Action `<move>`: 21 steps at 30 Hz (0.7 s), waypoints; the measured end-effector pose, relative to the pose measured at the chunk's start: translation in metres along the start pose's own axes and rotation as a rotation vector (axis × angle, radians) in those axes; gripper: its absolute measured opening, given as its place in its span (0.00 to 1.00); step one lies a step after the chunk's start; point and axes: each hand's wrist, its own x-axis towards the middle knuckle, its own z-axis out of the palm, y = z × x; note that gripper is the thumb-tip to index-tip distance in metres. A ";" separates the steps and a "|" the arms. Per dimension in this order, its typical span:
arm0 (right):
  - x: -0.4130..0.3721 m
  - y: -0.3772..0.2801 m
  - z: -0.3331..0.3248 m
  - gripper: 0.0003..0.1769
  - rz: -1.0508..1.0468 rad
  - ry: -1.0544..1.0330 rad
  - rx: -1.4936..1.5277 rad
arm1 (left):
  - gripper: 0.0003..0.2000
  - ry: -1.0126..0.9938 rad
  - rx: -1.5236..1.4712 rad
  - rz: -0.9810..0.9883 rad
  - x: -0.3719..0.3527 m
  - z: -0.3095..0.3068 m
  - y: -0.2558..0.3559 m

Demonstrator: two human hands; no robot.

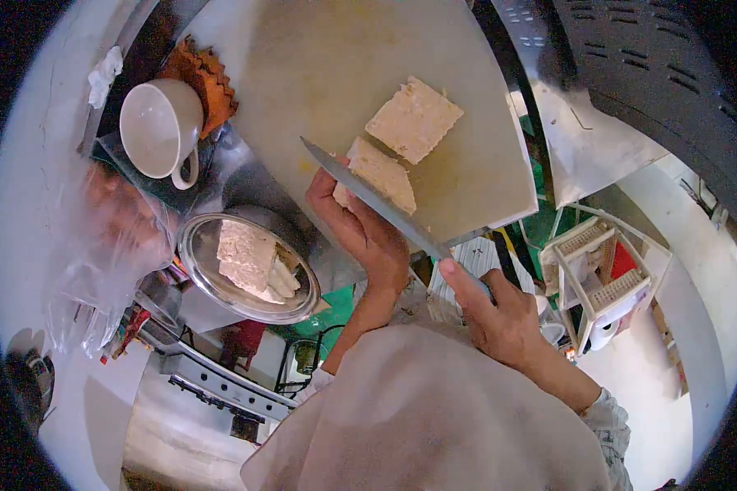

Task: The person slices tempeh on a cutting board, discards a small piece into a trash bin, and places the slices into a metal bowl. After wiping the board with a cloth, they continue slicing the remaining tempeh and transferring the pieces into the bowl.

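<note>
My right hand is wrapped round the handle of a long knife, whose blade points up and left over the board. Under and beside the blade, a pale, crumbly block lies near the lower edge of the white cutting board. My left hand holds this block from its left side, the fingers partly hidden by the blade. A second flat, squarish pale piece rests on the board just above, apart from the knife.
A metal bowl with more pale blocks stands at lower left. Beyond it are a white mug, an orange-brown ruffled item and a clear plastic bag. A white rack stands at right.
</note>
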 end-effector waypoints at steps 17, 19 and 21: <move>0.013 -0.007 0.000 0.38 0.031 -0.007 -0.092 | 0.20 0.000 0.024 -0.041 0.003 0.001 0.008; 0.017 -0.006 0.001 0.38 0.006 0.018 -0.084 | 0.20 0.006 0.014 -0.056 0.002 0.001 0.005; 0.024 -0.009 -0.002 0.38 -0.004 0.028 -0.082 | 0.20 0.012 0.005 -0.071 0.002 0.002 0.007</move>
